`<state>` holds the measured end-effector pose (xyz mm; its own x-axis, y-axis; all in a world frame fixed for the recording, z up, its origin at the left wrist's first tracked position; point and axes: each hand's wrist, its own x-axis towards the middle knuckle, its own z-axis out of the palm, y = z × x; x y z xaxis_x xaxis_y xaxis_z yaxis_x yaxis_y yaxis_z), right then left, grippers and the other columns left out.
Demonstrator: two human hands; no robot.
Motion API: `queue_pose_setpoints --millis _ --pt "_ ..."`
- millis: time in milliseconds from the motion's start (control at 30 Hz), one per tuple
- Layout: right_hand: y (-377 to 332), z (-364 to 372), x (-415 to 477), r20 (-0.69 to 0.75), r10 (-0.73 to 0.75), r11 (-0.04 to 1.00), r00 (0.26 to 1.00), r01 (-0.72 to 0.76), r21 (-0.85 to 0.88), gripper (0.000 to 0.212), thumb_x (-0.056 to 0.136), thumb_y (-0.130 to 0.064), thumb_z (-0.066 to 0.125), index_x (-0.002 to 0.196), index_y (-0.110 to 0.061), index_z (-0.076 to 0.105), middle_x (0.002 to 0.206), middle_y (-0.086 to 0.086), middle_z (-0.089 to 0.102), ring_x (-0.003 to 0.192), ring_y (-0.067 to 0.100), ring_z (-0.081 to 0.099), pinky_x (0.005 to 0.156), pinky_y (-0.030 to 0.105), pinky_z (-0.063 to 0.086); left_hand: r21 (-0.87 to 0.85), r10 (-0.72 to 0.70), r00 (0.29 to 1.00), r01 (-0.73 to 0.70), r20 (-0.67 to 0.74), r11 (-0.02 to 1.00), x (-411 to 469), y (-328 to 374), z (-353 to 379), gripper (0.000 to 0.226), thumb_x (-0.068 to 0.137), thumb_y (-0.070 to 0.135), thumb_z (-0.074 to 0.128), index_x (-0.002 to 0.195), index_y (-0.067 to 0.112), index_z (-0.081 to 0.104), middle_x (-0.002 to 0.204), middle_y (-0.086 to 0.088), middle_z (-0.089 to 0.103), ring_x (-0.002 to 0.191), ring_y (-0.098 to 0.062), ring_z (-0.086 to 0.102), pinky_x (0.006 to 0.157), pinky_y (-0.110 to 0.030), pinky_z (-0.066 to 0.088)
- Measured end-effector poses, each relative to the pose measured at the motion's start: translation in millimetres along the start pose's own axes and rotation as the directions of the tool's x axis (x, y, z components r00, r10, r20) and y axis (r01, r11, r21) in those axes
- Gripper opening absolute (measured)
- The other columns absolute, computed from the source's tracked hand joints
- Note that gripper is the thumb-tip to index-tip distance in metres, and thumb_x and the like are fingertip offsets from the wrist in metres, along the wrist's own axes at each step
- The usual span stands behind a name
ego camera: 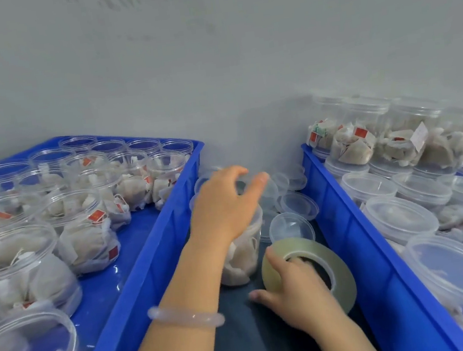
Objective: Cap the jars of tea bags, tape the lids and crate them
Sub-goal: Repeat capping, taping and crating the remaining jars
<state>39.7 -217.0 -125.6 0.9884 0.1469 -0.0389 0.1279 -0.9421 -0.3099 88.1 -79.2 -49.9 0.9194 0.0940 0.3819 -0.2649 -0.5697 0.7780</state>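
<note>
Left hand point(222, 205) has its grip wrapped over the top of a jar point(243, 255) of tea bags, standing between the two blue crates point(153, 260). Right hand point(297, 292) grips the tape roll point(309, 270) just beside it, fingers through the core.

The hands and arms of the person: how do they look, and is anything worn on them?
Both forearms are bare, with no sleeves in view, and neither the left hand nor the right hand wears a glove. The left wrist carries a pale, translucent bangle, smooth and round. No rings or watch are visible.
</note>
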Motion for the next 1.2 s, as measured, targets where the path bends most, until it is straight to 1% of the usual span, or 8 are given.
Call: queue_pose_setpoints --millis 67,167,300,433,600,800,1000,1200 --pt "4 -1 5 -0.101 -0.010 0.999 0.995 0.007 -0.032 0.063 0.073 -0.067 0.059 0.126 -0.036 0.044 0.121 0.003 0.043 0.121 0.026 0.033 0.098 0.035 0.031 -0.221 -0.036 0.975 -0.013 -0.218 0.975 -14 -13 2 0.027 0.090 0.054 0.045 0.108 0.039 0.058 0.114 0.023 0.057 0.106 0.011 0.049 0.087 -0.013 0.037" --pt "10 -18 16 -0.314 0.014 0.938 0.949 0.096 0.332 0.060 0.074 -0.050 0.071 0.127 -0.030 0.053 0.115 -0.008 0.040 0.120 0.014 0.035 0.095 0.023 0.031 -0.485 -0.218 0.957 0.100 -0.193 0.869 -27 -34 13 0.032 0.095 0.050 0.035 0.117 0.036 0.053 0.113 0.023 0.052 0.104 0.011 0.047 0.080 -0.006 0.032" --pt "3 -41 29 -0.259 -0.096 0.591 0.961 0.265 0.762 0.049 0.072 -0.016 0.079 0.118 -0.018 0.065 0.116 -0.008 0.064 0.107 0.006 0.060 0.094 0.027 0.050 -0.589 -0.248 0.950 0.091 -0.191 0.803 -28 -45 28 0.032 0.091 0.054 0.033 0.103 0.037 0.057 0.102 0.021 0.058 0.103 -0.003 0.055 0.080 -0.017 0.038" --pt "-2 -39 39 -0.358 -0.052 0.423 0.932 0.345 0.838 0.024 0.065 -0.001 0.081 0.088 -0.004 0.075 0.098 0.005 0.072 0.086 0.014 0.070 0.079 0.029 0.057 -0.621 -0.272 0.933 0.070 -0.237 0.781 -22 -53 31 0.043 0.075 0.064 0.031 0.090 0.038 0.061 0.098 0.010 0.066 0.096 -0.006 0.061 0.077 -0.021 0.043" --pt "-2 -38 45 -0.406 -0.100 0.418 0.908 0.409 0.811 0.008 0.072 0.002 0.075 0.075 -0.005 0.074 0.095 0.002 0.073 0.088 0.012 0.069 0.075 0.019 0.053 -0.678 -0.312 0.918 0.069 -0.243 0.732 -13 -59 31 0.043 0.081 0.051 0.030 0.092 0.028 0.064 0.099 -0.002 0.068 0.099 -0.018 0.063 0.090 -0.033 0.047" --pt "-2 -38 44 -0.424 -0.133 0.567 0.896 0.420 0.709 0.007 0.076 0.004 0.070 0.073 -0.003 0.071 0.097 -0.002 0.070 0.086 0.004 0.066 0.075 0.020 0.054 -0.673 -0.281 0.924 0.037 -0.258 0.739 -14 -63 34 0.042 0.083 0.048 0.030 0.089 0.026 0.065 0.088 0.006 0.070 0.092 -0.012 0.065 0.085 -0.030 0.048" --pt "9 -46 42 -0.238 -0.240 0.507 0.941 0.331 0.796 0.029 0.073 0.011 0.064 0.055 -0.012 0.064 0.109 -0.001 0.063 0.101 0.007 0.062 0.086 0.027 0.053 -0.659 -0.256 0.928 0.015 -0.272 0.752 -14 -66 36 0.043 0.083 0.047 0.031 0.082 0.024 0.068 0.084 0.003 0.071 0.091 -0.016 0.065 0.091 -0.039 0.049" --pt "10 -42 46 -0.291 -0.190 0.512 0.938 0.347 0.786 0.016 0.075 0.008 0.066 0.065 -0.004 0.067 0.105 0.001 0.069 0.098 0.010 0.066 0.085 0.029 0.055 -0.660 -0.229 0.938 -0.001 -0.261 0.751 -13 -70 35 0.047 0.075 0.059 0.036 0.080 0.026 0.069 0.083 0.004 0.072 0.091 -0.017 0.066 0.091 -0.040 0.049"
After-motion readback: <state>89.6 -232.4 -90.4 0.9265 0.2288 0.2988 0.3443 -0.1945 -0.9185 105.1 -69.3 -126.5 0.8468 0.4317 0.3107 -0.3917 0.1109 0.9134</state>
